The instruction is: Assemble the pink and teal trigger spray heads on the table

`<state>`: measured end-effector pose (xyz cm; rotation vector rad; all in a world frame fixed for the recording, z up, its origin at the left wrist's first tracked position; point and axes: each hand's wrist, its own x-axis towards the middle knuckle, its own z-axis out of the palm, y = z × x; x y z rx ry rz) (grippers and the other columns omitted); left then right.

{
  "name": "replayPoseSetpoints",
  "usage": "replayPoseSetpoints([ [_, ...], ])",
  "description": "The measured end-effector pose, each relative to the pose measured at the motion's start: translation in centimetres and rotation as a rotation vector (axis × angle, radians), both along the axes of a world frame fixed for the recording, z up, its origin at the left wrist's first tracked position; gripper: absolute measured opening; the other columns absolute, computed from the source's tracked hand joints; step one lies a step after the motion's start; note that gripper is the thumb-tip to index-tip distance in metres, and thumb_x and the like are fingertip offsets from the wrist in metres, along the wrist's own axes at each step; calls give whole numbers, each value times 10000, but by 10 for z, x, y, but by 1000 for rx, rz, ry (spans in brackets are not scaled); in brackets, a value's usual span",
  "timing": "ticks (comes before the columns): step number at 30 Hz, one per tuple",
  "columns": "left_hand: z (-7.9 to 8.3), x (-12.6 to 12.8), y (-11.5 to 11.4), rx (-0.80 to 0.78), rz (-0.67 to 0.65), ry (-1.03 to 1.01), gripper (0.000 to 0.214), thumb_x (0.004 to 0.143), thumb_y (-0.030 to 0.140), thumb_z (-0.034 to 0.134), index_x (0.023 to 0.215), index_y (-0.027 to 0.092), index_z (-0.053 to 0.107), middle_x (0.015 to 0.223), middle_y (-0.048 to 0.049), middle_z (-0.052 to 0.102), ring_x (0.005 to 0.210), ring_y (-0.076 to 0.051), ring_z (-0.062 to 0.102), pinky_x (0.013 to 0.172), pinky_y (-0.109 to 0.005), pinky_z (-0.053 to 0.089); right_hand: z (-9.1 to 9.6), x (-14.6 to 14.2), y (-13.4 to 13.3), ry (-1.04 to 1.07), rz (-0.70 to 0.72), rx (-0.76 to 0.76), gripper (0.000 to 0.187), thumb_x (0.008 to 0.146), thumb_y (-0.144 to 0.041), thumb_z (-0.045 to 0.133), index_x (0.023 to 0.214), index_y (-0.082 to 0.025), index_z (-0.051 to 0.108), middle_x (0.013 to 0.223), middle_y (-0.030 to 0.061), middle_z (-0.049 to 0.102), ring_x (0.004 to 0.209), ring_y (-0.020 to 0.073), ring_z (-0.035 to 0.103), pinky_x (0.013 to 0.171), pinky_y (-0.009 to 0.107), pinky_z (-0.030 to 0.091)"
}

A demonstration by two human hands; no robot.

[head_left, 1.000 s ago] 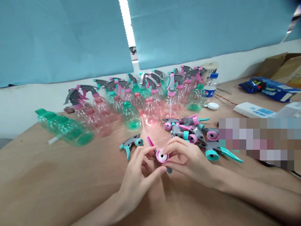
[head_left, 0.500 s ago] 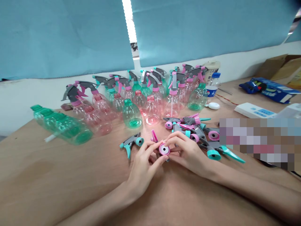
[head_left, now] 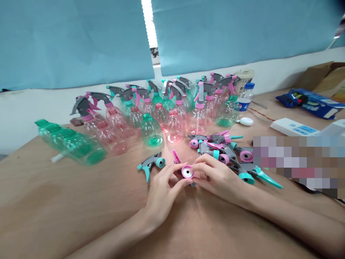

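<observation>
Between my two hands is a trigger spray head (head_left: 188,172) with a pink collar, its open underside and white inner disc facing me. My left hand (head_left: 164,189) is closed on it from the left, with thumb and fingers at the collar's edge. From the right, my right hand (head_left: 218,178) grips it too, its fingertips at the collar's rim. The sprayer's pink trigger sticks up behind my fingers; most of its grey body is hidden. Just left of my hands lies a teal and grey spray head (head_left: 151,165). A pile of loose spray heads (head_left: 226,151) lies beyond my right hand.
Pink and green bottles (head_left: 151,131), several with sprayers fitted, stand along the back. Green bottles (head_left: 71,144) lean at the left of the wooden table (head_left: 54,216). A Pepsi bottle (head_left: 244,102), a white power strip (head_left: 293,126) and a blue packet (head_left: 314,102) are at the right.
The sprayer's collar has shifted very slightly left between my fingers. Both hands still hold it in nearly the same place.
</observation>
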<state>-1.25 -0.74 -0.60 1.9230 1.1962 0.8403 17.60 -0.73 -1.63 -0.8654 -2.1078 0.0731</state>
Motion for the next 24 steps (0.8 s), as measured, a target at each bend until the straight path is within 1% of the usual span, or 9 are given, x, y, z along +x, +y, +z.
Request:
replayPoseSetpoints([
  [4, 0, 0, 1, -13, -35, 4, 293, 839, 283, 629, 1127, 262, 582, 990, -1, 633, 698, -124, 595, 696, -268, 489, 2, -1, -2, -7, 5, -27, 97, 893, -186, 519, 918, -146, 605, 880, 77, 593, 774, 154, 602, 645, 254, 531],
  [8, -4, -1, 3, -70, -144, -23, 434, 804, 210, 660, 1213, 243, 519, 912, 4, 642, 705, -131, 605, 671, -253, 501, 1, 0, -3, 13, 27, -84, 82, 889, -196, 532, 890, -150, 600, 849, 55, 594, 747, 136, 601, 649, 234, 526],
  [10, -6, -2, 5, -57, -189, -1, 463, 800, 212, 664, 1234, 248, 507, 857, 15, 636, 675, -128, 593, 635, -243, 498, 1, 1, -3, 33, 47, -106, 93, 892, -224, 538, 896, -156, 602, 853, 52, 597, 757, 135, 604, 656, 232, 525],
  [12, -8, -5, 8, -7, -208, 42, 485, 784, 234, 684, 1236, 251, 510, 845, 17, 635, 647, -124, 574, 607, -237, 490, 2, 2, -4, 50, 57, -122, 114, 898, -247, 534, 895, -160, 607, 847, 50, 594, 753, 134, 601, 656, 232, 523],
  [14, -8, -7, 11, 64, -212, 78, 468, 774, 227, 692, 1213, 245, 534, 850, 13, 639, 634, -119, 558, 594, -230, 480, 3, 3, -4, 68, 66, -140, 133, 895, -276, 546, 885, -162, 615, 846, 48, 590, 748, 131, 597, 655, 231, 521],
  [16, -8, -8, 14, 129, -202, 97, 374, 799, 195, 653, 1163, 234, 573, 842, 13, 642, 618, -110, 544, 593, -225, 474, 4, 4, -5, 88, 87, -156, 154, 890, -299, 556, 899, -162, 626, 867, 51, 590, 737, 123, 595, 646, 225, 520],
  [19, -8, -9, 16, 193, -176, 121, 288, 837, 182, 601, 1121, 225, 605, 820, 14, 645, 598, -104, 531, 600, -226, 477, 6, 4, -7, 109, 103, -145, 165, 904, -275, 532, 916, -157, 647, 896, 66, 596, 755, 128, 601, 653, 234, 521],
  [22, -9, -9, 15, 242, -142, 138, 331, 833, 212, 632, 1161, 225, 593, 852, 5, 642, 622, -106, 539, 627, -232, 490, 7, 4, -7, 119, 59, -138, 133, 890, -207, 539, 896, -156, 662, 874, 66, 599, 786, 146, 595, 683, 263, 520],
  [24, -8, -8, 14, 270, -127, 146, 371, 839, 227, 633, 1204, 237, 570, 885, 2, 631, 635, -104, 543, 640, -233, 499, 8, 4, -6, 125, 38, -174, 107, 864, -175, 566, 902, -154, 664, 860, 58, 597, 766, 138, 584, 685, 264, 516],
])
